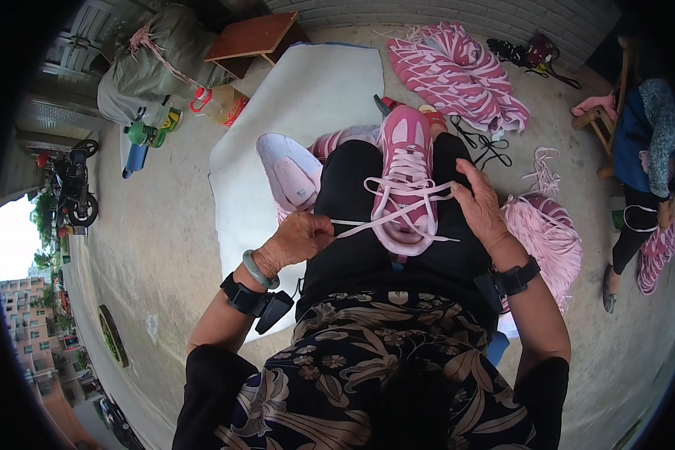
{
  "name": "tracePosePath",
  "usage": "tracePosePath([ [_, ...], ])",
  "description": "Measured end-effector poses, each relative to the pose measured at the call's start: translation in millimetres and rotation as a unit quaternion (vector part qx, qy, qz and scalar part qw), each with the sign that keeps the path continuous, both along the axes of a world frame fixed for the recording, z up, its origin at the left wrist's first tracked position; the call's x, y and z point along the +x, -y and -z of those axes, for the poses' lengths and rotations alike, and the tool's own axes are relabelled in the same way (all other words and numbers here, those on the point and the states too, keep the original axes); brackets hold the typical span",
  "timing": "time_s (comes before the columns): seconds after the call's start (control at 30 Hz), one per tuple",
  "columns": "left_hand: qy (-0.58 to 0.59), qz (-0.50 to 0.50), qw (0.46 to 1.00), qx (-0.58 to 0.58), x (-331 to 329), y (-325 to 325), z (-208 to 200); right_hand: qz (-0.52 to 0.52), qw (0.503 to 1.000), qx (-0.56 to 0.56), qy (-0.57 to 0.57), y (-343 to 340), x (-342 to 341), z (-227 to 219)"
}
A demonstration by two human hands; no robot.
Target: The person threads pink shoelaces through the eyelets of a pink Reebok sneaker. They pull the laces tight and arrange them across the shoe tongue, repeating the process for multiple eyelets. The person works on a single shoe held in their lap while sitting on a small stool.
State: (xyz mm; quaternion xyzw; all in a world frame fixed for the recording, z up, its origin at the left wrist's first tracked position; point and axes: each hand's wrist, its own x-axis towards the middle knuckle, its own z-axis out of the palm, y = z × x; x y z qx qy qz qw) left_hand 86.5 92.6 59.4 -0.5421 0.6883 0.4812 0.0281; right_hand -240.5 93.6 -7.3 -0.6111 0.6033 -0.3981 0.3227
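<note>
A pink sneaker (406, 142) rests across my lap, toe pointing away from me, with its opening near my body. A pale pink shoelace (379, 223) is threaded through its eyelets and crossed in loose loops over the tongue. My left hand (296, 238) is closed on one part of the lace, pulling it out to the left of the shoe. On the shoe's right side, my right hand (481, 204) has its thumb and fingers at a lace loop, seemingly pinching it. Just left of my thigh stands another pink and white shoe (289, 172), its opening showing.
A white sheet (277, 112) covers the floor ahead. Pink lace-like bundles lie in a far heap (461, 75) and a right-hand pile (545, 236). Bottles (146, 131), a jug (221, 105) and a wooden stool (255, 41) stand left. Another person (652, 142) sits at right.
</note>
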Motion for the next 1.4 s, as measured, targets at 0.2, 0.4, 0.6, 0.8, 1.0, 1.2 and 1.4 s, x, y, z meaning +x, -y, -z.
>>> tracePosePath([
  [0.2, -0.172, -0.137, 0.949, -0.227, -49, 24, 27, -0.045, 0.994, 0.061, 0.084, 9, 15, 1],
  [0.4, -0.422, -0.243, 0.873, -0.023, -73, 33, 34, 0.010, 0.945, 0.174, 0.276, 3, 11, -17],
  [0.6, -0.215, -0.143, 0.966, -0.030, -72, 43, 26, -0.077, 0.961, 0.213, 0.159, 9, 23, -14],
  [0.8, -0.128, -0.040, 0.960, -0.244, -73, 43, 33, -0.065, 0.971, 0.184, 0.138, 18, 30, -14],
  [1.0, -0.084, 0.012, 0.930, -0.356, -85, 44, 25, -0.077, 0.995, 0.056, -0.007, 24, 29, -1],
  [1.2, 0.065, 0.164, 0.817, -0.549, -83, 99, 9, -0.044, 0.925, -0.208, -0.316, 56, 21, -38],
  [1.4, 0.017, 0.133, 0.871, -0.473, -88, 103, 9, -0.036, 0.998, 0.034, -0.040, 51, -20, -13],
])
